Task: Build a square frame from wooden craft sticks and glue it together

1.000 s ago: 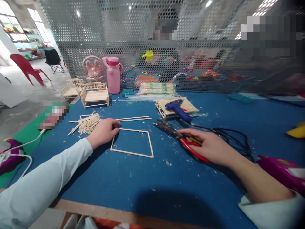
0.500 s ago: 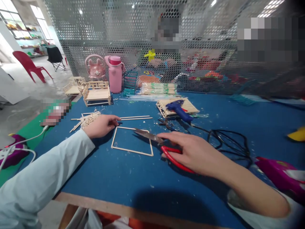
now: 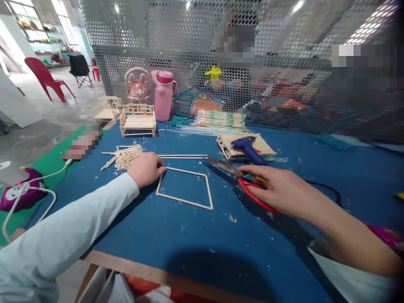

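My left hand (image 3: 146,169) rests on the blue tabletop with its fingers curled. Its fingertips are by the upper left corner of a thin wooden stick frame (image 3: 184,203); whether they pinch anything is hidden. Two loose wooden sticks (image 3: 186,156) lie above the frame, their left ends covered by that hand. My right hand (image 3: 276,187) grips red-handled scissors (image 3: 225,167). The blades point left, and their tips are at the right ends of the two sticks.
A pile of short sticks (image 3: 128,158) lies left of my left hand. Behind are small wooden bench models (image 3: 139,122), a pink bottle (image 3: 163,99) and bundled sticks (image 3: 221,119). A blue glue gun (image 3: 248,148) rests on a slatted wooden piece (image 3: 263,145). Perforated metal mesh (image 3: 126,46) stands behind.
The scissors have moved from over the frame's upper right side to the right ends of the two loose sticks. My left hand stays by the frame's corner. The whole view has shifted slightly.
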`<state>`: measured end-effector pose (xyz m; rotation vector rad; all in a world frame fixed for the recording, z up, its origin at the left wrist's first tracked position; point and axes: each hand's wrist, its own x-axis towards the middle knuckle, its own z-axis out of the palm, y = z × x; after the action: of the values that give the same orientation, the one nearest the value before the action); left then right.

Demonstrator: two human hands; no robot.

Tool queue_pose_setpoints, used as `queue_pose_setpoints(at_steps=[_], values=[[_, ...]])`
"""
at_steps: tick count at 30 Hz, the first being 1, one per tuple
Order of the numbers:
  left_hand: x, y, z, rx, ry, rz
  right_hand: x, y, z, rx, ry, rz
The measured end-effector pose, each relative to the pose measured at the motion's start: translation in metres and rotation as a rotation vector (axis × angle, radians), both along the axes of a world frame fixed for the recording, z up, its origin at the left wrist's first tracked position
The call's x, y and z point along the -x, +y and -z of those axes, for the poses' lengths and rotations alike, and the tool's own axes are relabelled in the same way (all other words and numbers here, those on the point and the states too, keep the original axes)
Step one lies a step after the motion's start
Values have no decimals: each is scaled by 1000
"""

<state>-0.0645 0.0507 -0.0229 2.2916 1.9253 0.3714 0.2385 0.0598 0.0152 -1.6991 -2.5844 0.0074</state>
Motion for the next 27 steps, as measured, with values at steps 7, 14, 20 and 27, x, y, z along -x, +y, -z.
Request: queue_pose_setpoints(at_steps=[7, 14, 20, 27], values=[[-6, 10, -4, 42, 61, -16, -9, -18, 20, 0, -22, -22], [-3, 12, -8, 63, 64, 63, -3, -32, 17, -7, 16, 22], [5, 11, -1, 71, -57, 103, -19, -39, 15, -50, -111, 22], [-1, 12, 4, -6, -15, 230, -31, -54, 18, -152, -71, 2]])
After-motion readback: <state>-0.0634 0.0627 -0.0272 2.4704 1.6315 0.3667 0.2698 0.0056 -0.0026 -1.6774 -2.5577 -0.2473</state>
